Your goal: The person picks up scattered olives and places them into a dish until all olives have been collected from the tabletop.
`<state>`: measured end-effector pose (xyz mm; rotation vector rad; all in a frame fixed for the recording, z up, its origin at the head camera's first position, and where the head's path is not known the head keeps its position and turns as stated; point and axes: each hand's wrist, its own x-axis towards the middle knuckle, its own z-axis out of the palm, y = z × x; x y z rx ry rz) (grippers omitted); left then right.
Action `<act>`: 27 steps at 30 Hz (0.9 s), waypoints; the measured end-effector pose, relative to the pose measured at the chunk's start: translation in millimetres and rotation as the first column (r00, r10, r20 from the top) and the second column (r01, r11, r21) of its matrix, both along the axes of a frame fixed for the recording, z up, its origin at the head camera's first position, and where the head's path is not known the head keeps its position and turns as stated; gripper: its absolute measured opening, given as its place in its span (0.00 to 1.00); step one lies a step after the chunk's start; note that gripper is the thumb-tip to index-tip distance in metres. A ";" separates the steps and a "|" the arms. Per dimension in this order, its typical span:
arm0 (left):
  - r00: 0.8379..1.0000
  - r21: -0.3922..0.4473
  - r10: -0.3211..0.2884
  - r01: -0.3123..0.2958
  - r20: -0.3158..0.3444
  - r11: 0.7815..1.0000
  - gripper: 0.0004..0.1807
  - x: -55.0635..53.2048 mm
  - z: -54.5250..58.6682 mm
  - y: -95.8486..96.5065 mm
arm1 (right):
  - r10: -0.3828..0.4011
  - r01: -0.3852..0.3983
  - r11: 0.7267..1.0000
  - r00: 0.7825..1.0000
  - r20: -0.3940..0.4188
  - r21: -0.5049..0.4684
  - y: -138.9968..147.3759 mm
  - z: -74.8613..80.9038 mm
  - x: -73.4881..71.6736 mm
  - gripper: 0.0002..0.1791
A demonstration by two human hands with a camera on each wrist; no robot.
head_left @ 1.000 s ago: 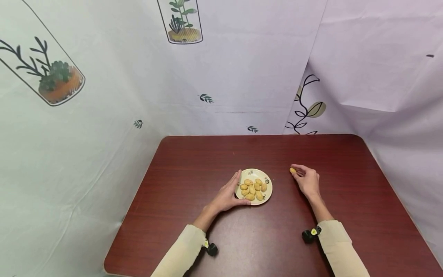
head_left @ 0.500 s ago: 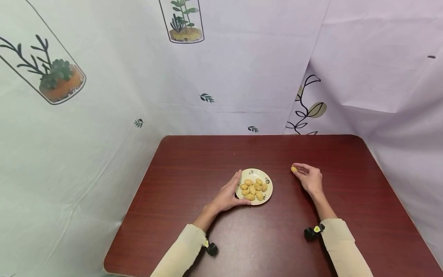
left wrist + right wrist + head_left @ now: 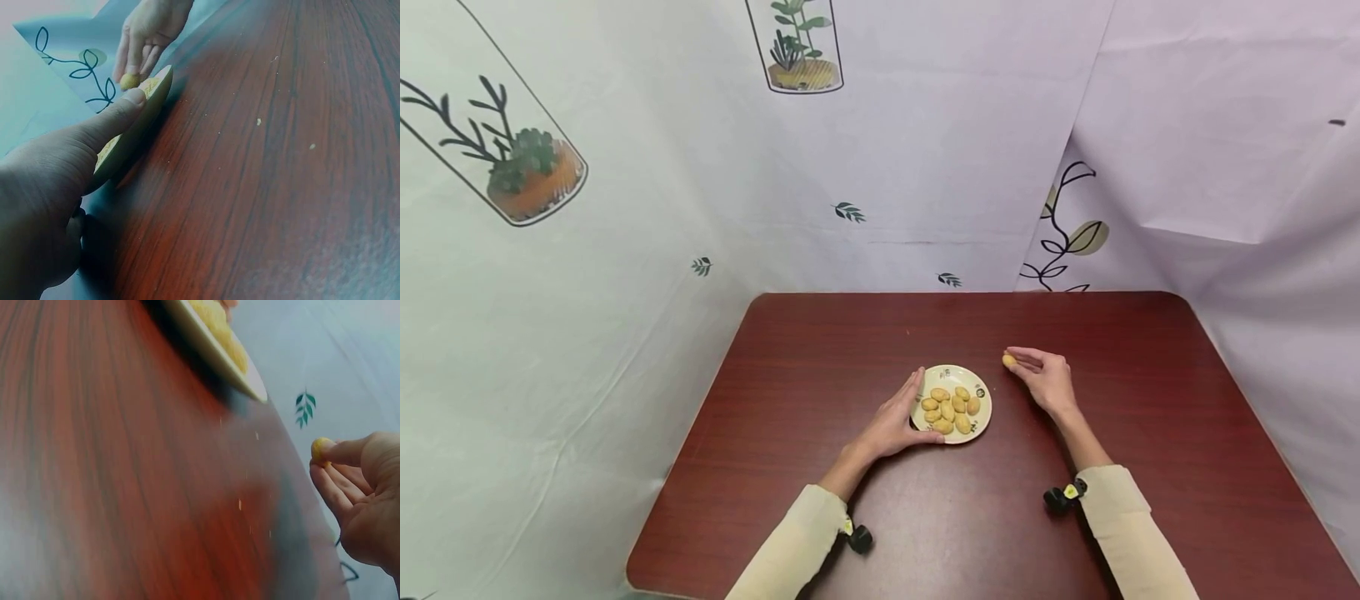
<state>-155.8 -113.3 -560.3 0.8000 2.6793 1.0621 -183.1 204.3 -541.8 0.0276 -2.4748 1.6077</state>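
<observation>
A pale plate with dark printed marks stands near the middle of the table. Several small, yellow, oval pieces lie on it; their exact kind cannot be told. My left hand holds the plate at its left side, the thumb over the near rim and the fingers along the far left rim. Right of the plate and slightly beyond it, my right hand pinches one more yellow oval piece between thumb and fingertips. In the right wrist view, this yellow piece shows at the fingertips, apart from the plate.
The dark red wooden table has rounded far corners. Small pale crumbs are scattered on it. Printed cloth hangs behind the table and at both sides. Each wrist wears a small black camera, such as the right wrist camera.
My right hand shifts slightly right, then back left toward the plate, keeping the yellow oval piece pinched. My left hand and the plate stay where they were.
</observation>
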 end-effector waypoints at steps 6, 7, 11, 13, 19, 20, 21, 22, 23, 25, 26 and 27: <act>1.000 0.012 0.001 -0.002 0.009 1.000 0.70 -0.5 -0.4 -0.3 | 0.096 -0.096 0.995 0.995 0.007 -0.028 -26.5 7.6 -2.2 0.17; 1.000 0.010 0.002 -0.002 0.011 1.000 0.70 -0.7 -0.7 -0.3 | 0.110 -0.110 0.993 0.994 0.004 -0.031 -31.2 8.3 -2.3 0.17; 1.000 0.005 0.002 -0.003 0.024 1.000 0.71 -0.9 -1.2 -0.5 | 0.158 -0.158 0.987 0.987 0.001 -0.027 -47.2 10.1 -2.6 0.16; 1.000 0.004 0.001 -0.001 0.028 1.000 0.71 -1.1 -1.0 -0.6 | 0.179 -0.179 0.984 0.984 0.003 -0.025 -54.0 11.2 -2.3 0.15; 0.999 0.004 -0.005 0.005 0.035 1.000 0.71 -0.7 -0.5 -0.9 | 0.229 -0.229 0.973 0.973 0.021 -0.019 -70.6 10.6 -0.5 0.15; 0.999 0.003 -0.005 0.005 0.034 1.000 0.71 -0.5 -0.5 -1.0 | 0.235 -0.235 0.972 0.972 0.021 -0.018 -73.1 10.1 -0.2 0.15; 0.999 0.003 -0.005 0.005 0.032 1.000 0.71 -0.4 -0.8 -1.0 | 0.244 -0.244 0.970 0.970 0.016 -0.016 -75.4 9.3 -0.1 0.15; 1.000 0.003 -0.005 0.005 0.031 1.000 0.70 -0.2 -1.0 -1.1 | 0.247 -0.247 0.969 0.969 0.018 -0.014 -77.5 8.5 0.1 0.15; 1.000 0.004 -0.004 0.004 0.030 1.000 0.71 0.0 -1.3 -1.2 | 0.252 -0.252 0.968 0.968 0.015 -0.013 -79.6 7.3 0.1 0.15; 1.000 0.004 -0.004 0.004 0.026 1.000 0.71 0.1 -1.6 -1.4 | 0.261 -0.261 0.965 0.965 0.014 -0.007 -83.0 6.0 0.6 0.14; 1.000 0.007 -0.004 0.004 0.025 1.000 0.70 0.1 -1.6 -1.5 | 0.264 -0.264 0.964 0.964 0.014 -0.004 -84.6 5.6 1.0 0.14; 1.000 0.011 -0.005 0.005 0.022 1.000 0.70 0.1 -1.6 -1.6 | 0.267 -0.267 0.964 0.964 0.016 0.001 -85.6 4.7 1.2 0.15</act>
